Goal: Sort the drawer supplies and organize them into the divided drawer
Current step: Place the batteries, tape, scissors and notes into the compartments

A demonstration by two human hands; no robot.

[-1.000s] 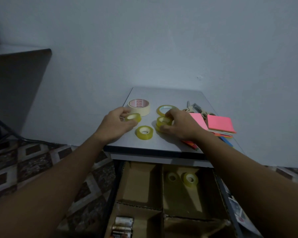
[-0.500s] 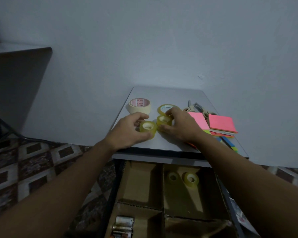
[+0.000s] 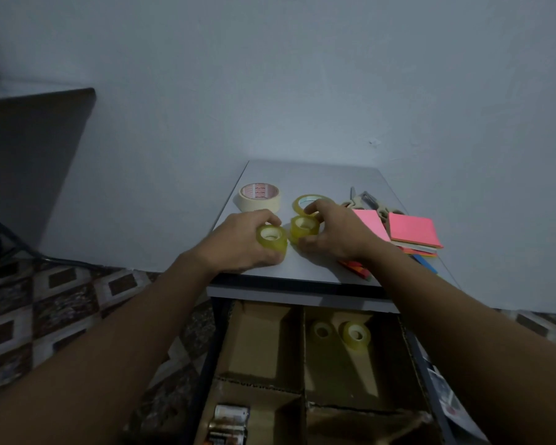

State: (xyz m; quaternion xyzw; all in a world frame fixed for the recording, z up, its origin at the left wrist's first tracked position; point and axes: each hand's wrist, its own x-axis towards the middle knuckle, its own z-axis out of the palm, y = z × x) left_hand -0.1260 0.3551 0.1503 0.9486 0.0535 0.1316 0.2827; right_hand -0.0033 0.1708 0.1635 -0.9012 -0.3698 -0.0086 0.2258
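Observation:
On the grey table top, my left hand grips a stack of small yellow tape rolls. Beside it my right hand holds another stack of small yellow tape rolls. A flat, wider yellow tape ring lies just behind my right fingers. A cream masking tape roll sits at the table's left. Below, the open cardboard-divided drawer holds two yellow tape rolls in its back right compartment and batteries at the front left.
Pink sticky note pads and coloured pads lie at the table's right, with scissors behind them. The back left drawer compartment shows bare cardboard. A dark table stands at the left over a patterned tile floor.
My left hand carried one small roll to the right onto the loose roll and now grips both as a stack. My right hand stayed on its stack.

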